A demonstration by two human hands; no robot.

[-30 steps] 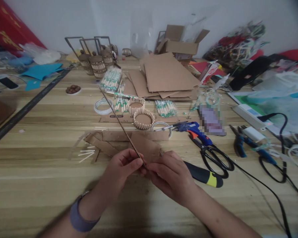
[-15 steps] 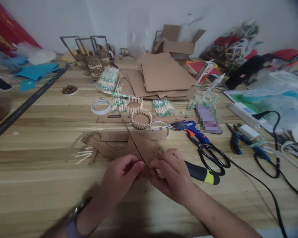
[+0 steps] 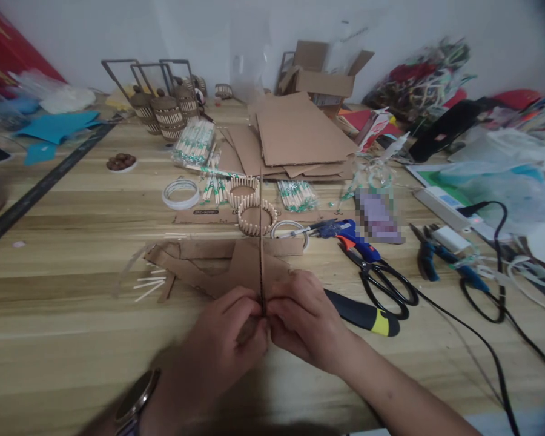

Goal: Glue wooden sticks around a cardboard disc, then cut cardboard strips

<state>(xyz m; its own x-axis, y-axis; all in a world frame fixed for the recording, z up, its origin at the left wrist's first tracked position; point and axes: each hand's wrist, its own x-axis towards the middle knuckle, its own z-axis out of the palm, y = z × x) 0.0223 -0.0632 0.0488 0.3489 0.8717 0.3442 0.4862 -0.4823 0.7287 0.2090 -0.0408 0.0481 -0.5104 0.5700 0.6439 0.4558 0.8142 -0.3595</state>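
Observation:
Between my two hands is a thin cardboard strip, seen edge-on and reaching away from me over the table. My left hand pinches its near end from the left, thumb and fingers closed. From the other side my right hand grips the same end, fingertips meeting those of the left. Under the strip lie cut cardboard pieces. Past them stand two round cardboard bases ringed with short wooden sticks; the nearer ring is partly crossed by the strip. A black and yellow handle lies beside my right hand.
Right of my hands lie black scissors, a blue glue gun with its cable, and pliers. A tape roll, packs of sticks and stacked cardboard sheets lie farther back. Lidded stick-covered pots stand back left.
The cardboard strip has swung from slanting left to pointing almost straight away from me. My left wrist has turned, showing the watch face. The view has shifted slightly.

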